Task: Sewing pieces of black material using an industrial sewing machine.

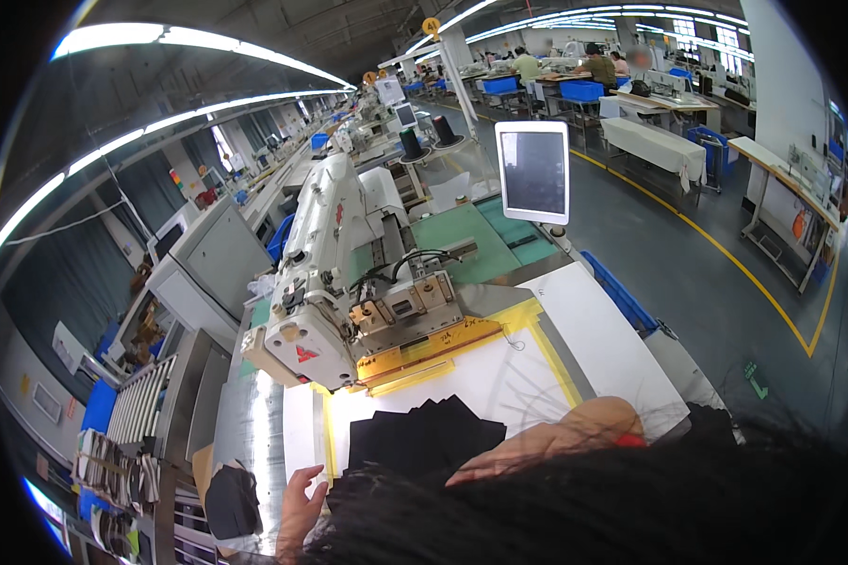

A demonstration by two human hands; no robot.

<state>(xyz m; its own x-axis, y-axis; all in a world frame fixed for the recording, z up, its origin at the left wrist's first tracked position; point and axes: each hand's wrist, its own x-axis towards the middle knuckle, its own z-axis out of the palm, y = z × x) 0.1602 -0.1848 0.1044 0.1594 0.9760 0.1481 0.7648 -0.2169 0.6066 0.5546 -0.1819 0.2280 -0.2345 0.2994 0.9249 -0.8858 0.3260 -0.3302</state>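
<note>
Several black fabric pieces [419, 435] lie overlapped in an uneven fan on the white work surface, in front of the sewing machine. To their left, my left hand [300, 508] is open, thumb and fingers apart, holding nothing. My right hand [556, 441] reaches in from the right across the near right edge of the pieces. Dark hair covers part of it, so I cannot tell how its fingers are set. Just beyond the pieces is the white sewing machine head [301, 344], with a yellow-taped clamp plate [433, 348] beside it.
A tablet-like screen [535, 174] stands behind the machine on the right. Thread cones [413, 146] rise at the back. Another black stack [232, 501] sits at the left edge. A blue bin [620, 292] is at the right. People work at far tables.
</note>
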